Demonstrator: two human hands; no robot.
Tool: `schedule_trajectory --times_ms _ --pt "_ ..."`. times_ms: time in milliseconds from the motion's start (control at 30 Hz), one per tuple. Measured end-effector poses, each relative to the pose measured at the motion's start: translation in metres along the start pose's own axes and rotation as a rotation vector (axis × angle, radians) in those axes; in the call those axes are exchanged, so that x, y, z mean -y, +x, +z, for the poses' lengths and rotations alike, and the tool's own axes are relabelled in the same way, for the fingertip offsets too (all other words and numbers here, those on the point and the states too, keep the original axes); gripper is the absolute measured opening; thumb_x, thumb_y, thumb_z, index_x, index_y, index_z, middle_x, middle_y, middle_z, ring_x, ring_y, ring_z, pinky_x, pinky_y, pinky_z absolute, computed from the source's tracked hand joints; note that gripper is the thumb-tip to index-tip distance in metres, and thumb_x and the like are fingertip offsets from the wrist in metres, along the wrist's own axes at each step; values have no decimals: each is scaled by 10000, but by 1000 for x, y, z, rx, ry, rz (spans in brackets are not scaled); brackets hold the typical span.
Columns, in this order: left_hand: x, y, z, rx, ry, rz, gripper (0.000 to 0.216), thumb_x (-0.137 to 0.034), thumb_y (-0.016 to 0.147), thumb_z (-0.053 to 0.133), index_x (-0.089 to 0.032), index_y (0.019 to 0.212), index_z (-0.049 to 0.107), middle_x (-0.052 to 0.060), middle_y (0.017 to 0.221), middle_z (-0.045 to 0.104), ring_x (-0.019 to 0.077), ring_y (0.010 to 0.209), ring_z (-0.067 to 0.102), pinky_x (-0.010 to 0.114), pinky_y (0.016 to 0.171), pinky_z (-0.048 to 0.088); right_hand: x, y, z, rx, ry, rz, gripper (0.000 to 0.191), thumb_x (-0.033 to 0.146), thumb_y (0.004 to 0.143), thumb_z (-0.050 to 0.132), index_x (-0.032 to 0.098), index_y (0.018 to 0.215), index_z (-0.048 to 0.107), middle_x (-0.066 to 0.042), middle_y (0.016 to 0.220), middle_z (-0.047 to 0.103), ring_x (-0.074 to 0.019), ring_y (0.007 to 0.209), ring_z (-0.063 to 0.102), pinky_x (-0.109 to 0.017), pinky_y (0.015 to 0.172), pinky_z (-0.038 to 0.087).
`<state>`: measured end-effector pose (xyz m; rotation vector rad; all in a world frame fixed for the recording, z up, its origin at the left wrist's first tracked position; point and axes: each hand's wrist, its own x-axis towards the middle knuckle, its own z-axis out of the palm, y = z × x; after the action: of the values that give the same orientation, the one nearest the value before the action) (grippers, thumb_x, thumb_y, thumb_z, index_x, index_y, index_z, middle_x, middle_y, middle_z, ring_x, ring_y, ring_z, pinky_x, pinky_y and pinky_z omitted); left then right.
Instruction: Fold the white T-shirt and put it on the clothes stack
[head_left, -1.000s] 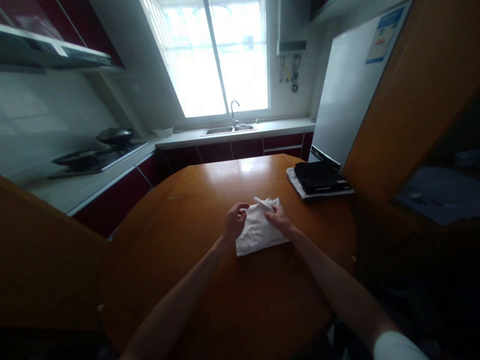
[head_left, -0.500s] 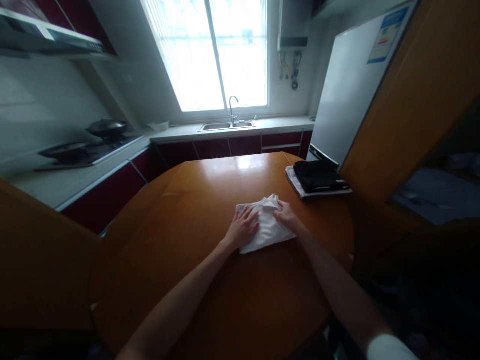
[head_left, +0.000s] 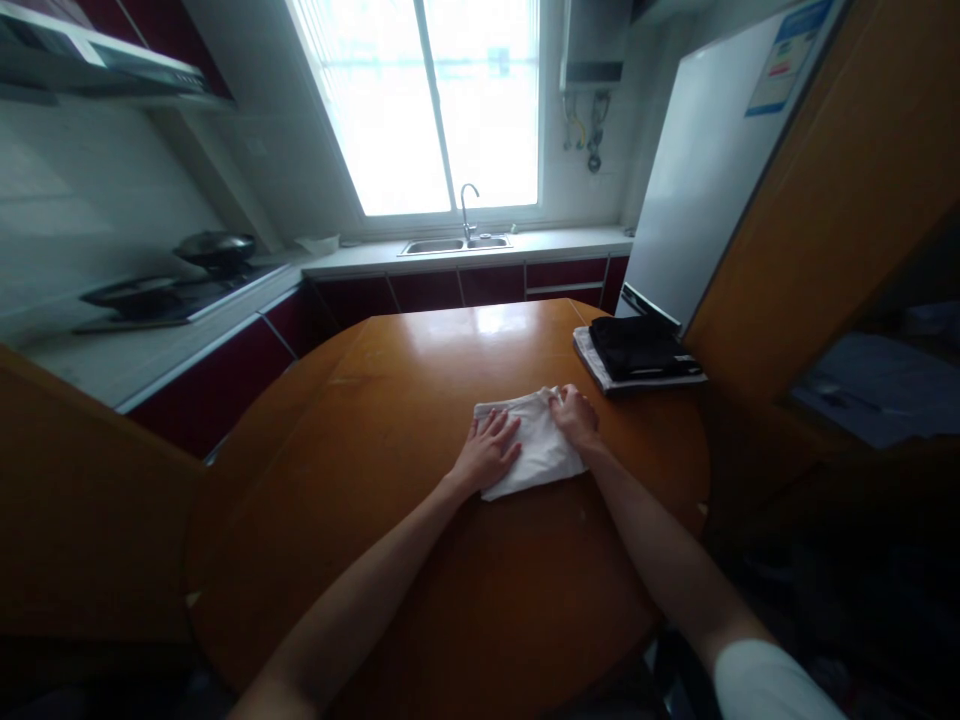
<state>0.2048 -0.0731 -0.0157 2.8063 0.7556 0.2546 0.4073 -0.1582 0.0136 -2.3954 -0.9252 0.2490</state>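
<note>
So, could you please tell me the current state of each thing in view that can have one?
White folded cloth: lying flat on the round wooden table.
Left hand: open, palm pressed on the cloth.
Right hand: resting on the cloth's far corner, fingers curled; grip unclear.
Dark folded garments: stacked at the table's right edge.

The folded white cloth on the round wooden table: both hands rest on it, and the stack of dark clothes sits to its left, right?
Not quite. In the head view both hands, left hand and right hand, rest on the folded white cloth, but the stack of dark clothes sits to its right.
</note>
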Motion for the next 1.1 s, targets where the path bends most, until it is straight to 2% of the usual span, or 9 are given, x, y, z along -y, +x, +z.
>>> schedule_trajectory --times_ms 100,233,367,500,667,800,867,967,1100 --pt "-1 0 -3 -41 -20 11 549 -445 1021 448 -265 1540 455 75 1646 339 304 1555 207 578 1256 153 -3 4 -7 -48 -53 28 406 414 1010 475 168 1313 586 -183 1193 714 -315 1118 683 -393 907 502" --pt "-9 -2 -7 -152 -52 57 507 -381 1029 433 -237 1511 491 79 1620 390 285 1538 264 551 1258 187 -14 -13 -12 -96 -103 -67 522 463 1024 425 127 1410 529 -220 1305 641 -336 1208 610 -401 972 463" --pt "-21 -6 -2 -75 -31 90 549 -462 1020 464 -245 1524 474 92 1641 345 321 1547 227 603 1239 189 -26 -38 -13 40 -211 -106 676 521 934 583 76 1437 506 -256 1400 553 -384 1278 529 -412 1026 425" --pt "-31 -9 1 -103 -31 107 508 -413 1035 446 -212 1497 505 110 1617 391 303 1538 260 573 1248 198 -28 -40 -14 118 -208 -57 477 430 938 607 105 1286 620 -223 1318 618 -339 1235 581 -371 994 445" --pt "-42 -20 5 -97 -85 211 474 -438 1039 451 -245 1461 546 94 1579 454 316 1520 302 588 1236 229 -20 -24 -19 204 196 77 177 254 790 759 110 882 712 -187 1039 736 -329 1119 660 -293 832 498" --pt "-41 -20 1 -160 -184 290 413 -407 1049 439 -236 1390 597 105 1496 544 291 1455 415 552 1218 294 -13 -16 -29 337 439 139 171 203 720 783 136 653 641 -63 619 679 -241 709 703 -242 584 489" --pt "-34 -17 -5 -318 -274 290 377 -372 1060 404 -219 1323 628 109 1381 625 256 1348 526 476 1163 389 -9 -13 -38 407 534 149 164 203 746 759 131 659 640 -47 567 655 -201 578 659 -244 527 484" --pt "-14 -11 -14 -530 -366 205 350 -355 1060 371 -205 1153 673 102 1155 699 235 1128 629 409 1018 485 0 -5 -59 480 670 135 94 182 819 672 122 747 669 -61 642 697 -173 566 654 -245 543 518" --pt "15 -2 -12 -567 -436 63 345 -360 1025 380 -201 952 678 79 975 709 232 968 649 374 898 509 11 18 -97 493 830 87 98 118 829 628 145 903 685 -40 747 734 -151 629 679 -239 632 565"
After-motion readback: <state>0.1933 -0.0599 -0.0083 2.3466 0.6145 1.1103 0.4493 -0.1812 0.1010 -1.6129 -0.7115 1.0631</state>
